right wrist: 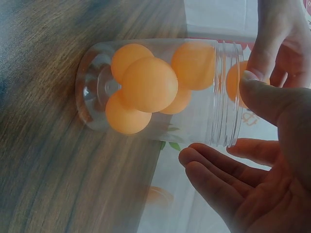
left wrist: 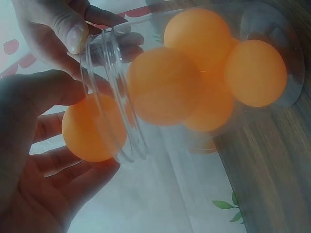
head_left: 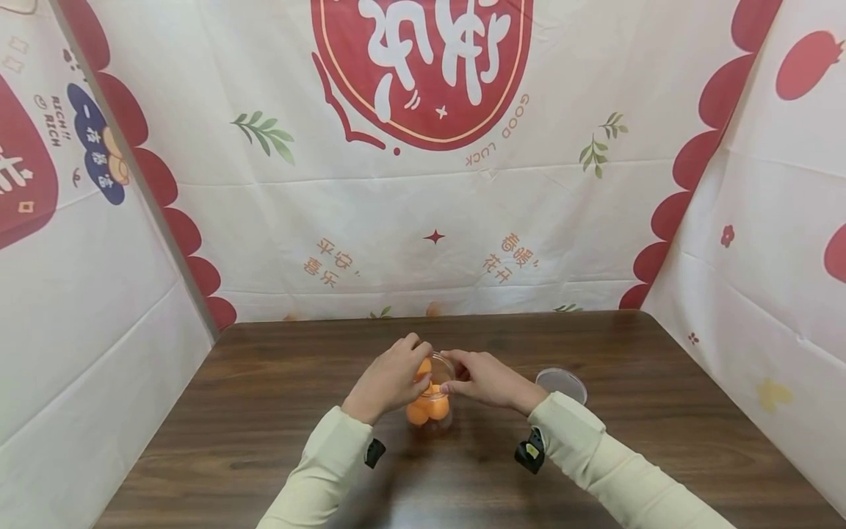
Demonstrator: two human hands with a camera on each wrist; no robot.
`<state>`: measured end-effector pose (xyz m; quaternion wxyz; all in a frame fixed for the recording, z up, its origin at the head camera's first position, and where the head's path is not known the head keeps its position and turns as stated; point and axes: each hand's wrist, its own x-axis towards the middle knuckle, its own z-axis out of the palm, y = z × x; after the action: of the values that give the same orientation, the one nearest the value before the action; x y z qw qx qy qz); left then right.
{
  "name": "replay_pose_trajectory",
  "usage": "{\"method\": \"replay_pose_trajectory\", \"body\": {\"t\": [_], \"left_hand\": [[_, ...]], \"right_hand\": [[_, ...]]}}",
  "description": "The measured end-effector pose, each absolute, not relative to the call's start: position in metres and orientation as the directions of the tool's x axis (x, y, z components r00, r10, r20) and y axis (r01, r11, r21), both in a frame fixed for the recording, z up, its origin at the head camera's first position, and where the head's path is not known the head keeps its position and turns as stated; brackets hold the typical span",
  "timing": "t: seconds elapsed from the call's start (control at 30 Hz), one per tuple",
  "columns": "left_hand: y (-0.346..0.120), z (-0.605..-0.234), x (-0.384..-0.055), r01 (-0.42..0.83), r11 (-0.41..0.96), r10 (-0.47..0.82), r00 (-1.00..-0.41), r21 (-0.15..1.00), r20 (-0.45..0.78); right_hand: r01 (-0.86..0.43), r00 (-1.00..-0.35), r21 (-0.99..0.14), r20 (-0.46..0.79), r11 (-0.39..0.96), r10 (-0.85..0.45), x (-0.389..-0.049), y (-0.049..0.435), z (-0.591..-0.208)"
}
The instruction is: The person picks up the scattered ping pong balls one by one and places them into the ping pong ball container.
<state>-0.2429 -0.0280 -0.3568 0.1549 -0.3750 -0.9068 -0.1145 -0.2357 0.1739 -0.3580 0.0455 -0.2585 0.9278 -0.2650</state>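
A clear plastic jar (head_left: 444,426) with a threaded mouth stands upright on the table in the head view. Several orange table tennis balls (right wrist: 149,85) lie inside it. At the mouth, my left hand (head_left: 390,378) holds another orange ball (left wrist: 92,128) between thumb and fingers, partly within the rim. My right hand (head_left: 489,378) steadies the jar's rim, thumb on the near side and fingers on the far side. In the left wrist view, the right fingers show through the clear wall. The jar's base (right wrist: 97,90) is visible in the right wrist view.
A clear round lid (head_left: 562,386) lies on the dark wooden table (head_left: 264,441), right of the jar and beyond the right forearm. Printed cloth walls (head_left: 410,213) rise behind and along both sides of the table.
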Motion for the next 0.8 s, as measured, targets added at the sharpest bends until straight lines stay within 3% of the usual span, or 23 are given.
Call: {"method": "replay_pose_trajectory", "body": {"t": [0.8], "left_hand": [[-0.0332, -0.3573, -0.2425, 0.709, 0.699, 0.639, -0.675, 0.088, 0.369]], "right_hand": [[-0.442, -0.866, -0.512, 0.028, 0.737, -0.500, -0.2354, 0.1729, -0.3557]]}}
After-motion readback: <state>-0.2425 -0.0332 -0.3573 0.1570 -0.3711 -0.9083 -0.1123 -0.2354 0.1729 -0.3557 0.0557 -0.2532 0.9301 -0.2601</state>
